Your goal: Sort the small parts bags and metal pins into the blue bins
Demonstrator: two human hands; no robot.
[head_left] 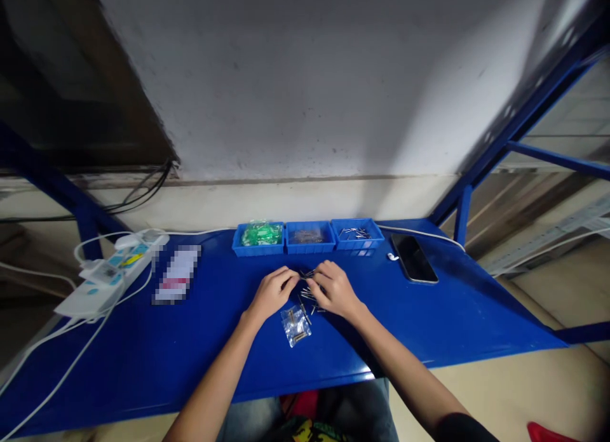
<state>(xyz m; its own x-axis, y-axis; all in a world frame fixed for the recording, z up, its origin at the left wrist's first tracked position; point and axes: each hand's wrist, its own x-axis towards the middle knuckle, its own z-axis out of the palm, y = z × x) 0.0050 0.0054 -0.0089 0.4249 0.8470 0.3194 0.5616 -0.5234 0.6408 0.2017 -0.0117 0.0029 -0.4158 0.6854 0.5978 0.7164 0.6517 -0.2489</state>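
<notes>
Over the blue tabletop my left hand (275,292) is closed, fingertips pinched together; what they hold, if anything, is too small to name. Close by on the right, my right hand (337,291) has its fingers curled in at a pile of thin metal screw-like pieces (307,294). Whatever its fingertips grip is hidden. Some of the loose pieces lie between the hands and just below them. In front of my left wrist rests a small clear plastic bag (295,326) with a few brass-coloured and silver pieces inside.
Three blue bins stand along the back: one with green packets (261,234), one with brownish small parts (307,236), one with metal pieces (357,232). A phone (414,259) and white earbud (393,257) lie right. A power strip (114,274) with cables sits left, beside a blurred rectangle (177,274).
</notes>
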